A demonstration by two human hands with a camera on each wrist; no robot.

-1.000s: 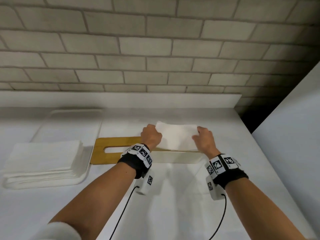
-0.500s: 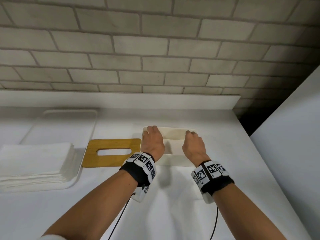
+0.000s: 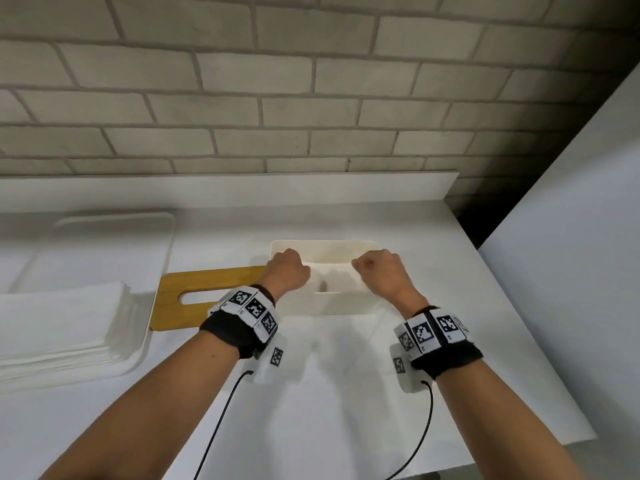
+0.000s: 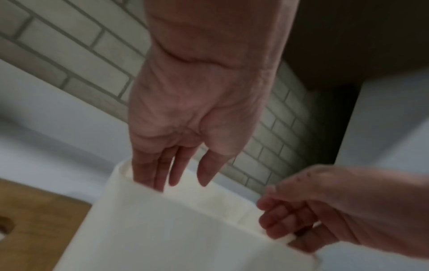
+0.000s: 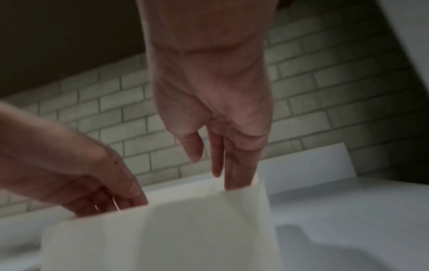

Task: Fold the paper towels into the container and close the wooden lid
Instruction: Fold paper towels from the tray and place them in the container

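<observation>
White container [image 3: 346, 303] lies crosswise (long axis left-right).

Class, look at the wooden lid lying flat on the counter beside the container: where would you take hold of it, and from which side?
Take the wooden lid by its near long edge, from the front. It lies flat, so the slot offers a second grip for fingertips. Its right end sits by the container and the left hand, so that end looks crowded.

Mostly white with one warm spot

Honey-brown slotted wooden lid [image 3: 207, 296], cream rectangular plastic container [image 3: 325, 251], white folded paper towel stack [image 3: 59, 323], black-and-white checker-tagged wristbands [image 3: 247, 317].
</observation>
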